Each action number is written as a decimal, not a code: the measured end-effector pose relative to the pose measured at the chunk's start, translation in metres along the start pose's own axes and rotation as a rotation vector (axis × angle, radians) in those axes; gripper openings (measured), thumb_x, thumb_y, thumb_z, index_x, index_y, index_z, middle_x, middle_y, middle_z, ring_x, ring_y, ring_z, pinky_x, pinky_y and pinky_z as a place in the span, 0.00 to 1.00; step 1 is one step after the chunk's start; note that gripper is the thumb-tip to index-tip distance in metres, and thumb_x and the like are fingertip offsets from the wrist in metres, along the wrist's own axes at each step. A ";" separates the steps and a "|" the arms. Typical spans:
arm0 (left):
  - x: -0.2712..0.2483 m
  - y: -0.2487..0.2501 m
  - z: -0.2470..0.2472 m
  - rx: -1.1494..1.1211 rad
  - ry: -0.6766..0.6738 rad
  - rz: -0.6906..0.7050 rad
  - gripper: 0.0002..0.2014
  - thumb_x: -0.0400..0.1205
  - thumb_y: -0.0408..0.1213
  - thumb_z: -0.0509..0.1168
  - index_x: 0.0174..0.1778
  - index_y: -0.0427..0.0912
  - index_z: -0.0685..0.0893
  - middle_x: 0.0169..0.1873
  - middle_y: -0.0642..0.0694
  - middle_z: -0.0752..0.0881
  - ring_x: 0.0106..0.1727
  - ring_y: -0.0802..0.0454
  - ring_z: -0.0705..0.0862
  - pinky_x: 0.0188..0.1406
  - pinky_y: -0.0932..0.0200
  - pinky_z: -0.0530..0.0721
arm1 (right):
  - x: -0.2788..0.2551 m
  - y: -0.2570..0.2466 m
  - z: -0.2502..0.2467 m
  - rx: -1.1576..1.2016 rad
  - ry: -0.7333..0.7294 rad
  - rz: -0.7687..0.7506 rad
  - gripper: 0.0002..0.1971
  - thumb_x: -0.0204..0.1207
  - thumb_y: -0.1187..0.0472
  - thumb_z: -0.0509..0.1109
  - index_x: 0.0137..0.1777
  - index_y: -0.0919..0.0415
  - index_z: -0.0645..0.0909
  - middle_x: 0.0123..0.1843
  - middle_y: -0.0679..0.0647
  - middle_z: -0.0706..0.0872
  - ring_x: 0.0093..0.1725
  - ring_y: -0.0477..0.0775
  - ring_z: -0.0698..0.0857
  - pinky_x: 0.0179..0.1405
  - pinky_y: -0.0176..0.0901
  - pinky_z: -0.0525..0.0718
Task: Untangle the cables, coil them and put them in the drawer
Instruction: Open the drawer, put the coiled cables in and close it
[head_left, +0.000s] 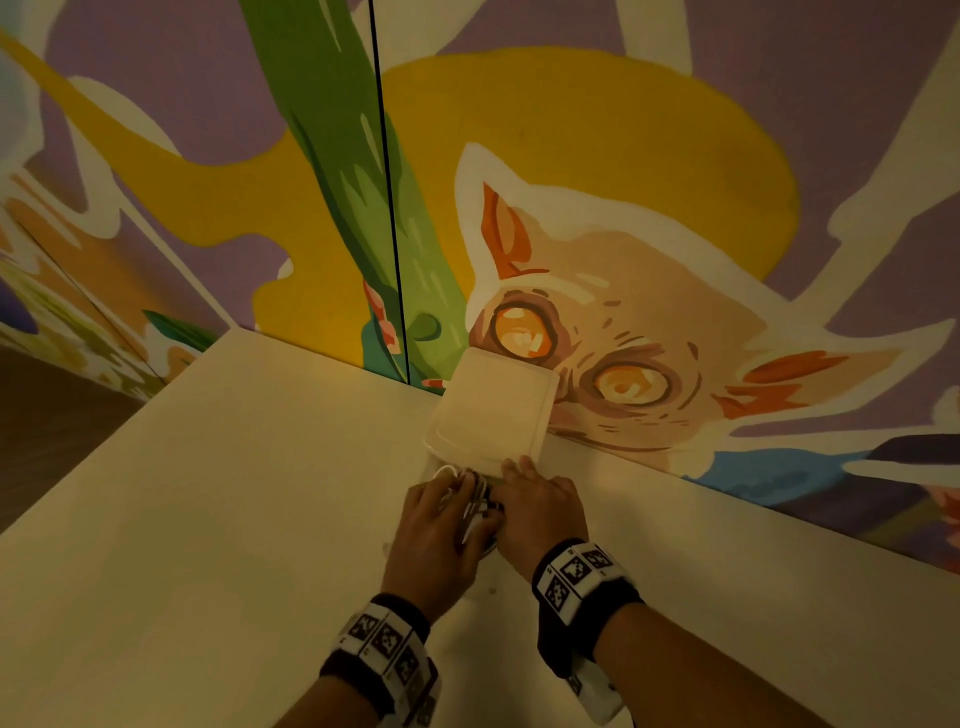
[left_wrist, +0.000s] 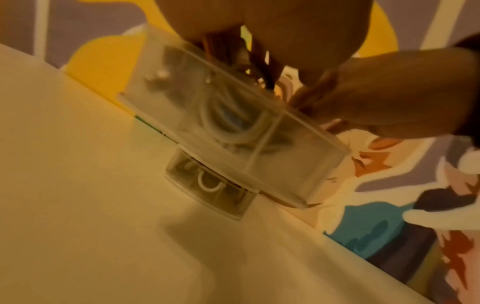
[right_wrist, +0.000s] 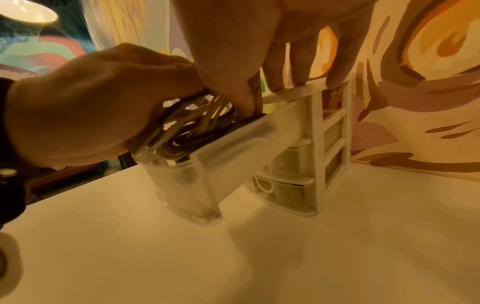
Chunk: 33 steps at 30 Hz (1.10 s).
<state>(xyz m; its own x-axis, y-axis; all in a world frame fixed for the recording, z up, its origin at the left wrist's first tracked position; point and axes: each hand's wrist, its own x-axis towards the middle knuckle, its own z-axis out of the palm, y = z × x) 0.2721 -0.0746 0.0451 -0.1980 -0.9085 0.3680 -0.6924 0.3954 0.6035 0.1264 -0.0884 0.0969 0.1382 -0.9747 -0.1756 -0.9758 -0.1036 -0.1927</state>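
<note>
A small white drawer unit stands on the white table against the mural wall. Its top drawer is pulled out and tips downward. My left hand grips a coiled bundle of white and black cables and holds it in the mouth of that drawer. White loops of cable show through the translucent drawer wall. My right hand rests its straight fingers on the unit's top edge, and its thumb presses down on the cables inside the drawer.
The lower drawers of the unit are pushed in; one has a white loop handle. The white table stretches left and toward me. The painted wall rises right behind the unit. A lit lamp hangs at far left.
</note>
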 end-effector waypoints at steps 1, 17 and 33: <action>0.001 0.002 0.003 0.017 0.005 0.012 0.20 0.79 0.40 0.69 0.66 0.37 0.83 0.61 0.39 0.82 0.58 0.45 0.76 0.57 0.53 0.81 | 0.000 0.000 0.001 0.000 0.002 0.002 0.19 0.81 0.54 0.57 0.71 0.48 0.75 0.82 0.51 0.66 0.83 0.53 0.57 0.71 0.55 0.64; 0.021 -0.020 0.005 0.014 0.043 -0.092 0.05 0.76 0.26 0.71 0.44 0.36 0.82 0.43 0.41 0.81 0.44 0.45 0.76 0.40 0.51 0.81 | -0.002 0.002 0.006 0.018 0.008 0.007 0.26 0.80 0.43 0.59 0.76 0.50 0.69 0.83 0.49 0.64 0.84 0.51 0.55 0.74 0.58 0.62; -0.027 -0.043 -0.033 0.525 -0.490 0.342 0.58 0.71 0.76 0.56 0.82 0.31 0.53 0.80 0.33 0.62 0.80 0.37 0.63 0.72 0.40 0.72 | 0.000 0.005 0.006 -0.018 -0.002 -0.017 0.22 0.78 0.42 0.62 0.68 0.51 0.79 0.84 0.48 0.63 0.84 0.51 0.55 0.74 0.57 0.61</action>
<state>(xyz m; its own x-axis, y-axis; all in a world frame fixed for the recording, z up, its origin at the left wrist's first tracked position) 0.3298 -0.0626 0.0325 -0.6570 -0.7525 0.0458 -0.7504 0.6586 0.0560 0.1224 -0.0878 0.0899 0.1552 -0.9723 -0.1746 -0.9762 -0.1237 -0.1783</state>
